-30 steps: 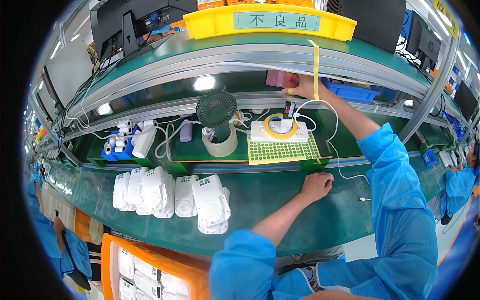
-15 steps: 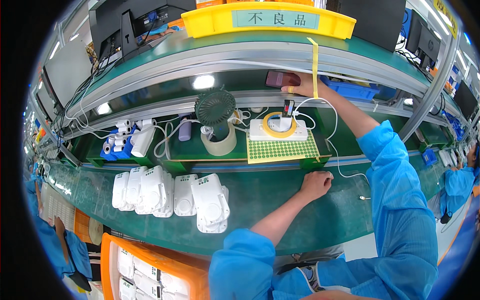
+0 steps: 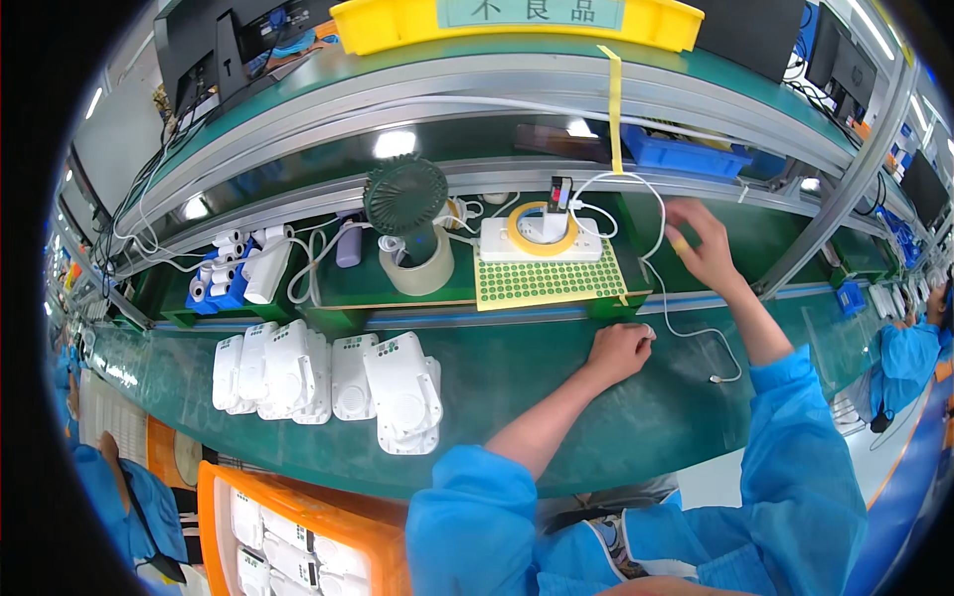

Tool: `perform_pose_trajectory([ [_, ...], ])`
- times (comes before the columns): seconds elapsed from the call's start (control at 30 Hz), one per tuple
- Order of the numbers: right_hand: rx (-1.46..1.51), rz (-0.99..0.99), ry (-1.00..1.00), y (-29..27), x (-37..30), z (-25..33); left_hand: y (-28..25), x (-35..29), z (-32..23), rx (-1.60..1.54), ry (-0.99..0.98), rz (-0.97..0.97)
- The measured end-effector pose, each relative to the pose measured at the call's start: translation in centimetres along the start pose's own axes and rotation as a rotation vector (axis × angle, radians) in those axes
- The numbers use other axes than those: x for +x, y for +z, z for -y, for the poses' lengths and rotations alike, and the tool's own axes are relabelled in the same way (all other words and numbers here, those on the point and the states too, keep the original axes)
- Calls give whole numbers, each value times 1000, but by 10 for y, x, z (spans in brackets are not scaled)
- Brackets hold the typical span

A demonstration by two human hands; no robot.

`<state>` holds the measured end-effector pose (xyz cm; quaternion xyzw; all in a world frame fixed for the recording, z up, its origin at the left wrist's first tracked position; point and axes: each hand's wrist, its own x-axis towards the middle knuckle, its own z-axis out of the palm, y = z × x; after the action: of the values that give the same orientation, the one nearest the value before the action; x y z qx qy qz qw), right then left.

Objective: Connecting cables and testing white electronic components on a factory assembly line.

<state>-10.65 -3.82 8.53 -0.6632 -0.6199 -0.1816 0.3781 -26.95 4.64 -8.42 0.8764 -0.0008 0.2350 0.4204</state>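
A: The green work table (image 3: 517, 397) is the biggest thing here. Why are the white plastic housings (image 3: 328, 377) all at nine o'clock on it?

B: I think they are kept in one row there so the space in front of the person stays free for the hands. The orange tray (image 3: 214, 497) with more white parts sits at seven o'clock, near the body.

A: And the left hand (image 3: 618, 350)?

B: It rests on the table in the middle, fingers curled and pressed together, on a small pale thing; what it is I cannot tell. It seems to hold it steady.

A: The right hand (image 3: 701, 243)?

B: Lifted at two o'clock, fingers half spread, pinching something small and yellowish; probably a sticker. It is just beside the white cable (image 3: 686, 328), and the green dot sheet (image 3: 552, 283) with the yellow tape roll (image 3: 542, 230) is at twelve o'clock, easy to reach.
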Motion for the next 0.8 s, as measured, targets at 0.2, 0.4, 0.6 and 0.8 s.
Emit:
perform_pose_trajectory([
  [0.2, 93, -79, 481, -24, -146, -85, -2, 5, -8, 25, 6, 24],
  [0.4, 91, -24, 717, -10, -188, -120, -3, 5, -10, 31, 39, 28],
  [0.6, 227, -62, 737, -18, -189, -121, -13, 13, -45, -115, -85, 241],
  [0.8, 242, -61, 749, -10, -183, -111, -84, 33, -193, -61, 528, 507],
])
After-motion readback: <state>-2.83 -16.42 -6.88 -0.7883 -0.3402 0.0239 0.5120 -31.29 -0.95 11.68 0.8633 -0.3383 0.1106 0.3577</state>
